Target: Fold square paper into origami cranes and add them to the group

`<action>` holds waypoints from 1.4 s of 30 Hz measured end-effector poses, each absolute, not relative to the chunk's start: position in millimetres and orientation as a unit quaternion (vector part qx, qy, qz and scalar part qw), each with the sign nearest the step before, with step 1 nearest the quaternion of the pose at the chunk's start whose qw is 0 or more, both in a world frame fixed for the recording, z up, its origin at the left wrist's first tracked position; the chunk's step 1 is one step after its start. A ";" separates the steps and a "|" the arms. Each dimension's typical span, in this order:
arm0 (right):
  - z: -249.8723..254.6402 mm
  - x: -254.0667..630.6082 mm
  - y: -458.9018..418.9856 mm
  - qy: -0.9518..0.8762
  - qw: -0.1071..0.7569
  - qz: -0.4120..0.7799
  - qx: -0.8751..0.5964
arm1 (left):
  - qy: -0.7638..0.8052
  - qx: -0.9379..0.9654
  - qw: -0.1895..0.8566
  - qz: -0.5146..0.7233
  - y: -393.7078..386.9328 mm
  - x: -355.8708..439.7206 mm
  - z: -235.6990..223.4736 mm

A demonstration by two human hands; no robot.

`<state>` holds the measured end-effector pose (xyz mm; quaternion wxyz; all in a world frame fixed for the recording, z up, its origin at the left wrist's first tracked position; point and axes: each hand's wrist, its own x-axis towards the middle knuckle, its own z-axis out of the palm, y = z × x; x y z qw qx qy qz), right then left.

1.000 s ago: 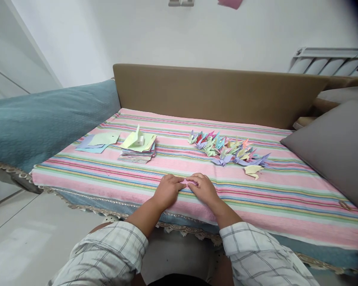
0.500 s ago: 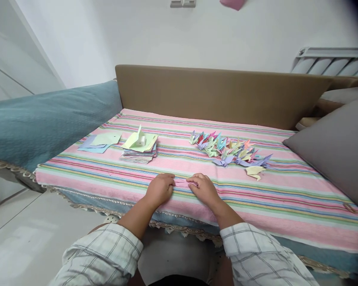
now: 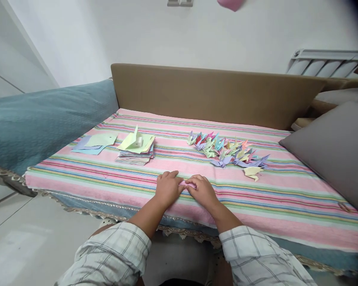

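Observation:
A small folded piece of pink paper (image 3: 187,183) lies between my hands near the front of the striped cloth, mostly covered by fingers. My left hand (image 3: 169,188) pinches its left end with the thumb and a finger. From the other side, my right hand (image 3: 201,191) grips the paper between thumb and fingertips. Beyond them to the right rests a group of folded paper cranes (image 3: 223,151) in many colours. A pale yellow crane (image 3: 252,172) lies closest to my right hand.
At left stands a stack of paper squares (image 3: 134,159), a small white object (image 3: 139,142) on top. Loose green and blue sheets (image 3: 100,140) lie farther left. A grey cushion (image 3: 334,147) leans at right. A brown backrest (image 3: 209,95) borders the rear.
My left hand has moved right, closer to my right hand, and now pinches the pink paper. The view has shifted slightly.

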<state>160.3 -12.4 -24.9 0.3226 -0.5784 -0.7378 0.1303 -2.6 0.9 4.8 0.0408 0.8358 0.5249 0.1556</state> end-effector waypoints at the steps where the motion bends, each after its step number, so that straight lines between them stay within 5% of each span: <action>1: -24.9 160.1 -13.2 -0.739 0.328 0.127 -0.575 | 0.527 0.835 0.048 0.155 1.1 -2.2 6.3; 7: -25.2 157.4 -20.4 -0.727 0.396 0.072 -0.557 | 0.531 0.820 0.108 0.185 3.8 -0.5 11.5; 11: -24.4 152.8 -24.0 -0.650 0.504 0.051 -0.566 | 0.528 0.766 0.246 0.273 6.2 -1.0 9.6; 15: -21.8 144.6 -25.7 -0.515 0.629 0.244 -0.529 | 0.453 0.560 0.505 0.475 2.5 5.9 8.3; 19: -19.3 135.7 -27.5 -0.461 0.615 0.470 -0.434 | 0.367 0.394 0.647 0.539 -8.0 18.0 8.7; 29: -6.8 143.6 -30.4 -0.463 0.599 0.477 -0.448 | 0.371 0.378 0.677 0.512 -13.2 15.7 16.2; 42: -7.5 142.3 -32.3 -0.516 0.613 0.332 -0.497 | 0.349 0.297 0.758 0.464 -15.1 15.9 10.8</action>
